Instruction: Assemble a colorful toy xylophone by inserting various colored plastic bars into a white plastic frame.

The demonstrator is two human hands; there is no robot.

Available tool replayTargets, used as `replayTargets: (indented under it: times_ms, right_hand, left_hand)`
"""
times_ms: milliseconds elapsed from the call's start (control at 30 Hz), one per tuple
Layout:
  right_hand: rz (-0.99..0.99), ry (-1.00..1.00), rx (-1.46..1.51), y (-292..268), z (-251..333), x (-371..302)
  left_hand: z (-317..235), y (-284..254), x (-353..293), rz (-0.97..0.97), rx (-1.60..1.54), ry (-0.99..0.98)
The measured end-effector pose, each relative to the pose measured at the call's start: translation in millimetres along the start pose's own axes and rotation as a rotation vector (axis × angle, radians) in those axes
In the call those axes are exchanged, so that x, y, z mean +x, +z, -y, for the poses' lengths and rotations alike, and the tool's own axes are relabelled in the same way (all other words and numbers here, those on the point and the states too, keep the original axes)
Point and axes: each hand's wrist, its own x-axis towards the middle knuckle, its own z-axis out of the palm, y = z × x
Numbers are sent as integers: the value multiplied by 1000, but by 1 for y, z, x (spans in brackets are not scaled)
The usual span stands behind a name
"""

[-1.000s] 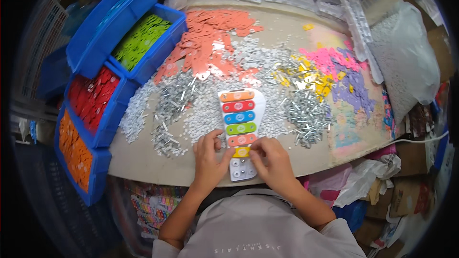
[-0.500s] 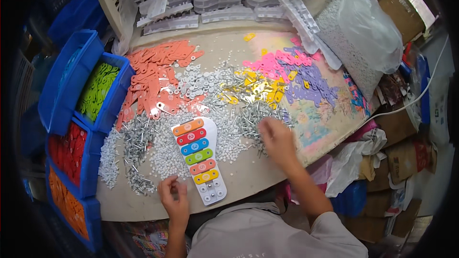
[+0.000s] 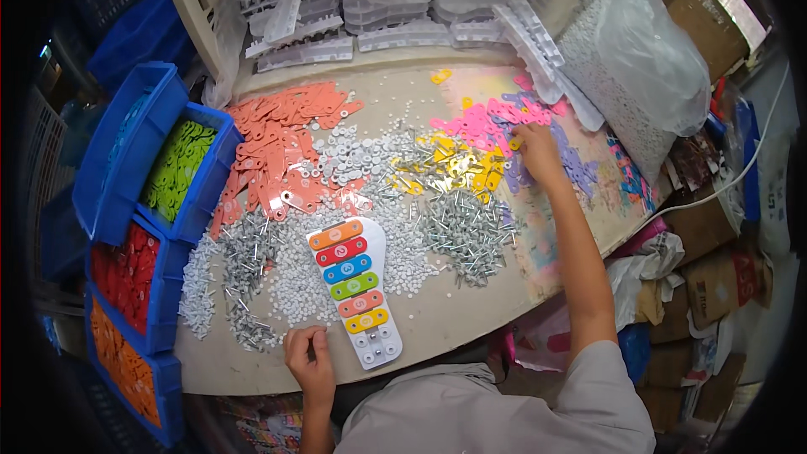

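Observation:
A toy xylophone (image 3: 378, 261) with a white base and several coloured bars lies on the table in front of me. Two bare fixing spots with metal pins show at its near end. My left hand (image 3: 309, 363) rests by the table's front edge, left of the toy, with fingers loosely curled; anything inside them is hidden. My right hand (image 3: 538, 154) reaches far right, its fingers bent down among the purple bars (image 3: 576, 166), beside the pink bars (image 3: 471, 124) and a stray yellow one. What its fingertips grip is hidden.
Salmon bars (image 3: 269, 151), yellow bars (image 3: 458, 160), screws (image 3: 466, 235) and white washers (image 3: 290, 286) lie in heaps. Blue bins (image 3: 220, 147) line the left. A crate (image 3: 197, 8) of white bases stands behind; a bulging plastic bag (image 3: 630, 59) sits at right.
My right hand has moved from the screw heap up and right to the purple and pink bars. My left hand stays beside the xylophone, nearly still.

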Motion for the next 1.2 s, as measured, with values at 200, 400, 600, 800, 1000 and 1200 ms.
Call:
replayTargets:
  times_ms: [200, 400, 600, 800, 1000, 1200]
  right_hand:
    - [155, -254, -9, -27, -4, 14]
    - [139, -48, 195, -27, -18, 4]
    - [27, 301, 340, -42, 16, -27]
    - [-83, 118, 230, -21, -17, -31]
    - [6, 98, 139, -20, 31, -3]
    - [240, 190, -127, -8, 39, 10]
  left_hand:
    - [3, 0, 2, 8, 11, 11]
    - [-1, -1, 3, 11, 16, 38]
    - [-1, -3, 1, 2, 9, 5]
    - [-4, 0, 4, 12, -14, 15]
    - [-3, 0, 2, -7, -18, 1]
    - [-3, 1, 4, -11, 2, 10]
